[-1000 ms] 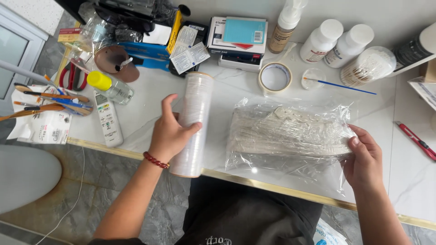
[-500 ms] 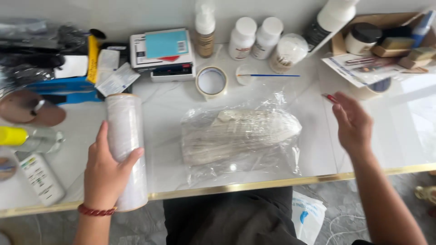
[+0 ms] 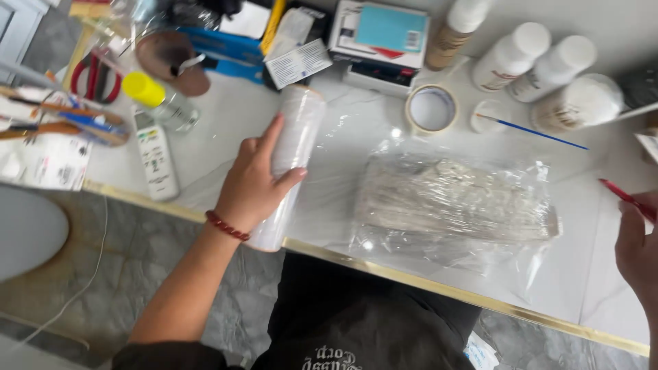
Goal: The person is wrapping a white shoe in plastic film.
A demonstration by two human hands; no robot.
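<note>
Three white bottles (image 3: 541,62) standing capped at the far edge, contents hidden; beside them a brown-labelled bottle (image 3: 456,27) and a yellow-capped clear bottle (image 3: 161,103). White marble table (image 3: 603,288) with a gold rim, grey stone floor below. Left hand (image 3: 253,181) wrapped around the roll of cling film (image 3: 288,161), fingers curled over it, roll lying near the front edge, left of the film-wrapped bundle (image 3: 452,202). Right hand (image 3: 637,253) at the frame's edge, grip impossible to tell. Compared with half a second ago, right hand drawn back from above the bundle; roll held as before.
</note>
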